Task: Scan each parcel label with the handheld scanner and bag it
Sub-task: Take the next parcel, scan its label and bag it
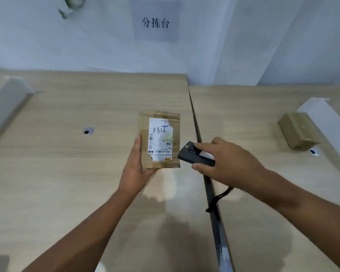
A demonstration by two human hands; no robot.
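My left hand [134,167] grips a flat brown cardboard parcel [143,134] by its lower left corner, above the wooden table. Its white shipping label [161,139] faces up, with barcodes and blue handwriting. My right hand [226,160] holds a dark handheld scanner [190,154] just right of the parcel, its front end pointing at the label's lower right corner. A black wrist strap [219,199] hangs from the scanner below my right wrist.
A second taped brown parcel [298,130] lies at the right of the right table, against a white upright panel [326,122]. Another white panel [6,103] stands far left. A dark gap [210,191] separates the two tables. A cable hole [87,131] sits left of centre.
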